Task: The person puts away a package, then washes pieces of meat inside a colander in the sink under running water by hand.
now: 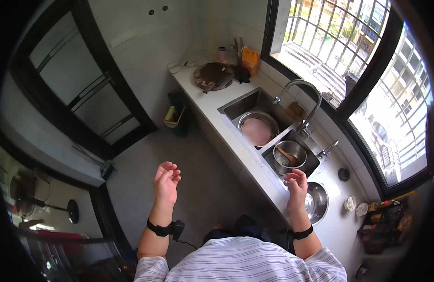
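Note:
My left hand (166,182) is raised over the floor, palm up, fingers loosely bent and apart, holding nothing. On the other side, my right hand (297,187) hovers by the counter edge with its fingers slightly curled and nothing in them. Closest to it are a metal pot (297,145) with a wooden spoon (288,156) inside, standing in the smaller sink basin, and a shiny metal bowl (323,199) on the counter, partly hidden by my right forearm. In the larger sink basin (257,98) sits a round metal pan (275,123) with something pinkish in it.
A curved faucet (317,96) rises behind the sinks. On the far counter lie a round cutting board (205,70) with a cleaver (220,81), and an orange bottle (250,58). A bin (180,123) stands on the floor. Small jars (350,203) are at the right.

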`<state>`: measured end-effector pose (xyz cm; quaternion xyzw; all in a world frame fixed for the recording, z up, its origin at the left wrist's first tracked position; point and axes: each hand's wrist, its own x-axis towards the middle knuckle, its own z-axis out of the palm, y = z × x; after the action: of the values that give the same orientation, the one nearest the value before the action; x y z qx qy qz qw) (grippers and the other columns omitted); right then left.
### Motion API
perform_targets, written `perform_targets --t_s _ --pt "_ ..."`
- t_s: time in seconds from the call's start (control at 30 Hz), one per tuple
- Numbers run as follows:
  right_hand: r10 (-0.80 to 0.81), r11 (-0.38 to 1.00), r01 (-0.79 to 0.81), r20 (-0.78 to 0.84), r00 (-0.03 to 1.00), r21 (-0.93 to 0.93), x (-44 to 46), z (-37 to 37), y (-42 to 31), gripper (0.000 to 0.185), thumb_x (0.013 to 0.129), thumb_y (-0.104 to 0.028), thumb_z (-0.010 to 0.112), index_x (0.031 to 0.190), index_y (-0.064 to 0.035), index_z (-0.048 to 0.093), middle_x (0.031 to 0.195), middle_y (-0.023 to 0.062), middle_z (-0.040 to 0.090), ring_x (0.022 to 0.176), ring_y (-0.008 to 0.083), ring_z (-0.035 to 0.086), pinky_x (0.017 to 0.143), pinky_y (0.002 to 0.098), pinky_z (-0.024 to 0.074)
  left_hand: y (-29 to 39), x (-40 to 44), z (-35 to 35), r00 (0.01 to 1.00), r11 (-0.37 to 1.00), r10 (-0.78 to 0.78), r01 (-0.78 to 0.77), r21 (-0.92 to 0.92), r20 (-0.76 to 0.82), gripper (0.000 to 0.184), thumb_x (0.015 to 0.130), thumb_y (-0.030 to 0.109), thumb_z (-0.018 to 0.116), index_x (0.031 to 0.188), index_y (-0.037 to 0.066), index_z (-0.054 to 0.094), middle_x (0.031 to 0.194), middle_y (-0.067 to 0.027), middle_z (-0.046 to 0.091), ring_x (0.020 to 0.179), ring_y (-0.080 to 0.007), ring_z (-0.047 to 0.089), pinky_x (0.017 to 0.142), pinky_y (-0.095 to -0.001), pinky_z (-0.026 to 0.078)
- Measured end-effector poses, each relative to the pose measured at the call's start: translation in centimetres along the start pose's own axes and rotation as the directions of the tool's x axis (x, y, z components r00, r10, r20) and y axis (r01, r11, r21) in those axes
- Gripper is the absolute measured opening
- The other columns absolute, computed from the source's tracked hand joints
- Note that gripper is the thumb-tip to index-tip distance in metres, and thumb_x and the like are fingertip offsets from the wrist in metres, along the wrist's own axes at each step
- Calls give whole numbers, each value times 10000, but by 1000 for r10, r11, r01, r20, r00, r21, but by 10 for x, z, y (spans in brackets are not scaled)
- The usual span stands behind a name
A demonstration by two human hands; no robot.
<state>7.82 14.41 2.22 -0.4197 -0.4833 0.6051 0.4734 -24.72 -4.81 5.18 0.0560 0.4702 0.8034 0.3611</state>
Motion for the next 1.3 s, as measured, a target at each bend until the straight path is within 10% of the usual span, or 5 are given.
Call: perform_targets --t_s 0.47,0.6,0.87,1.1,1.3 --pt "308 946 -319 -137 941 -62 187 89 145 290 740 -15 494 1028 -50 499 906 70 558 835 149 537 705 270 445 -144 371 58 975 691 62 -195 696 212 270 777 40 565 1042 9 521 1010 -99 552 943 -164 535 784 -261 452" --pt "329 943 -328 19 944 -55 248 138 119 250 773 26 518 1015 -36 508 898 47 563 850 133 536 727 248 435 -149 489 82 825 -40 311 -485 874 472 399 735 171 660 1080 46 502 1058 -141 528 975 -301 516 809 -381 439" --pt "333 939 -343 -181 926 -31 312 157 119 200 789 -36 505 986 -58 531 867 37 576 772 132 562 676 248 460 -161 639 131 957 -387 -80 -287 876 278 643 724 306 663 1246 92 355 1167 -156 471 1026 -339 499 848 -424 436" --pt "428 895 -424 -531 731 138 309 197 137 174 784 -21 477 948 -47 528 823 67 582 688 129 560 580 225 459 -153 701 101 890 -142 -167 -448 882 425 531 759 140 567 1224 132 310 773 -196 606 727 -394 588 621 -489 448" --pt "371 906 -419 -587 719 58 360 241 181 136 775 -28 552 909 -9 561 754 38 572 630 103 514 551 231 423 -118 774 89 892 -14 -45 -451 892 450 458 766 27 555 1183 14 367 1102 -196 517 977 -334 539 869 -376 407"
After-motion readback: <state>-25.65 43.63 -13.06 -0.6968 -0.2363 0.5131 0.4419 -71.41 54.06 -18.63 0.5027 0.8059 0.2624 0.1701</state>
